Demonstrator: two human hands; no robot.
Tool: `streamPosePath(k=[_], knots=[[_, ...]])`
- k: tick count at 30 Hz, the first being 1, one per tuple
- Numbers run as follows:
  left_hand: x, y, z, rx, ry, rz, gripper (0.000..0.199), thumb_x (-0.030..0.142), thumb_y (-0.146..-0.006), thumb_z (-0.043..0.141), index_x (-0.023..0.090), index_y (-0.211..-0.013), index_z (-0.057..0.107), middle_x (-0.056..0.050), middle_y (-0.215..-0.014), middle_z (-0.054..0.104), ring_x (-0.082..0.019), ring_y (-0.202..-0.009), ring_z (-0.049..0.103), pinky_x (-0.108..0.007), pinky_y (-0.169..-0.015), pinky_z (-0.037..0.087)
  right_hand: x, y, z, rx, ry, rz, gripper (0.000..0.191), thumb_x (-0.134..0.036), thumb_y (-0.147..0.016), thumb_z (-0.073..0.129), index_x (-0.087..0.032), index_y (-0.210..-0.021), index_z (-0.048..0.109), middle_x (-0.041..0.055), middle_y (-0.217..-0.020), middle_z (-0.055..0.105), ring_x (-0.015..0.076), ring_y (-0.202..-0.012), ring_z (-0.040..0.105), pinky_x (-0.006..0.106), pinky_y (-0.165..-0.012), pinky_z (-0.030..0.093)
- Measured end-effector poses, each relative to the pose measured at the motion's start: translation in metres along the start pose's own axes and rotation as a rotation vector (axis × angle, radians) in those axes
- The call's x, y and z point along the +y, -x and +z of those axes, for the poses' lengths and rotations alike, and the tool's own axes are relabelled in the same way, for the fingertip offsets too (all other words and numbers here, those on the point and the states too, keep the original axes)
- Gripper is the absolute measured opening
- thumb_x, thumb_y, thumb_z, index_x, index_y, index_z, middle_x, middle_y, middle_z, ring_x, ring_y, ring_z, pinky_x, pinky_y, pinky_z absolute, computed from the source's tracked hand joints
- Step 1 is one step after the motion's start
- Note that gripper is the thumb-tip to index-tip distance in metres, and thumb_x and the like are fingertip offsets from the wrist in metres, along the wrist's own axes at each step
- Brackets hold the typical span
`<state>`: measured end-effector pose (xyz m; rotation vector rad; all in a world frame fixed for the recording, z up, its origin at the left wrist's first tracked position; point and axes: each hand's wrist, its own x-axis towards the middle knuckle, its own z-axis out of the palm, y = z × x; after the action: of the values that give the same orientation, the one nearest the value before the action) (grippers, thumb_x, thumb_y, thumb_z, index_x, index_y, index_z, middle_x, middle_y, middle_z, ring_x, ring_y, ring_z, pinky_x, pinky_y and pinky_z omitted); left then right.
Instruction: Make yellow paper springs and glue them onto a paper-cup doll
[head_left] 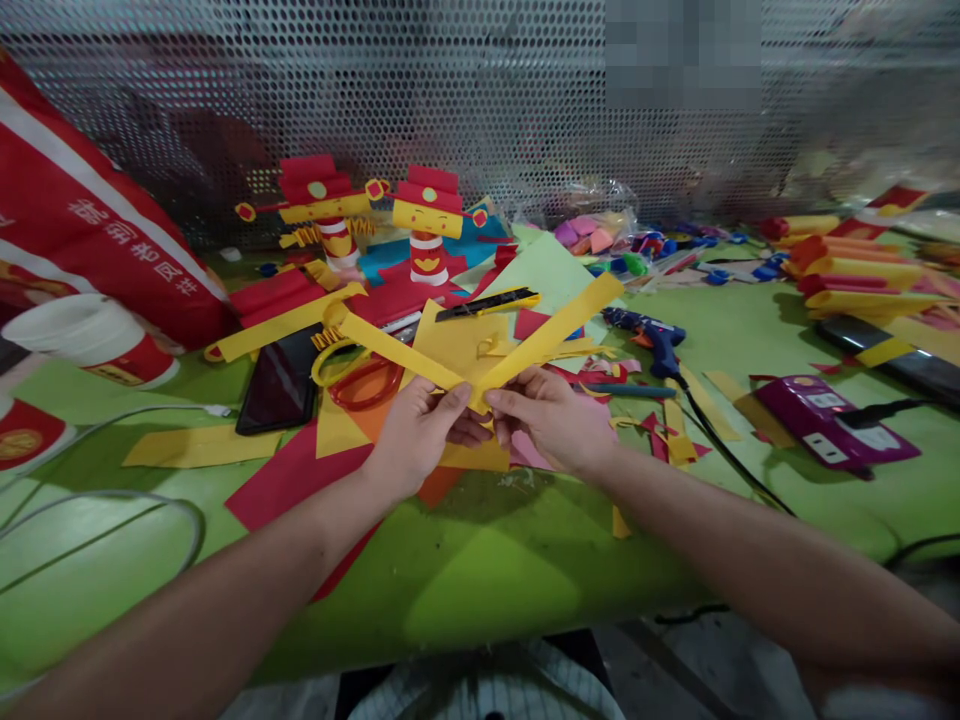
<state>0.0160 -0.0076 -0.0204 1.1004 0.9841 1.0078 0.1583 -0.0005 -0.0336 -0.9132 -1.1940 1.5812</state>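
Green table [480, 580] bare near its front edge, both hands' fingers [450, 405] pinching crossed yellow strips [525, 350]

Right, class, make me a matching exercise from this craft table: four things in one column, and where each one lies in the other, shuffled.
Things:
1. yellow paper strips
2. blue glue gun
3. black phone
4. purple power strip

Places:
A. flat on the table, left of the hands, beside the red-handled scissors
B. pinched between the left hand and right hand, spreading up in a V
C. far right on the green table, with a black plug in it
D. just right of the raised strips, its black cord trailing toward the table edge

Pairs: 1-B, 2-D, 3-A, 4-C
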Motion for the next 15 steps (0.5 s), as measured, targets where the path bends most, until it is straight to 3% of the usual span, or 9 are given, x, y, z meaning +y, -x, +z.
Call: streamPosePath(k=[6,10,15], knots=[[-0.0018,-0.0006,0.0001,-0.03,0.064,-0.013,0.032,0.04,-0.066,0.07,0.015,-0.084,0.061,-0.003,-0.065,0.068,-0.014,-0.052,0.065,-0.022,-0.048,0.051,-0.0012,0.0008,-0.0002,0.037,0.063,-0.027,0.028,-0.037,-0.065,0.069,-0.017,-0.067,0.049,-0.0074,-0.049,0.05,0.0059,-0.036,0.047,0.021,-0.035,0.041],[-0.004,-0.0035,-0.0036,-0.049,0.135,-0.077,0.022,0.034,-0.069,0.069,0.014,-0.077,0.063,-0.003,-0.061,0.068,-0.013,-0.052,0.064,-0.021,-0.05,0.05,-0.0007,0.0008,-0.0012,0.046,0.105,-0.055,0.025,-0.033,-0.069,0.066,-0.018,-0.067,0.046,-0.0082,-0.049,0.049,0.0046,-0.035,0.044,0.02,-0.035,0.039],[-0.0041,-0.0065,-0.009,-0.137,0.139,-0.197,0.023,0.035,-0.066,0.07,0.012,-0.066,0.066,-0.005,-0.059,0.067,-0.012,-0.053,0.062,-0.021,-0.054,0.05,-0.0004,0.0009,-0.0018,0.022,0.102,-0.063,0.027,-0.036,-0.069,0.066,-0.018,-0.067,0.047,-0.0088,-0.049,0.047,0.0041,-0.034,0.043,0.02,-0.034,0.039]])
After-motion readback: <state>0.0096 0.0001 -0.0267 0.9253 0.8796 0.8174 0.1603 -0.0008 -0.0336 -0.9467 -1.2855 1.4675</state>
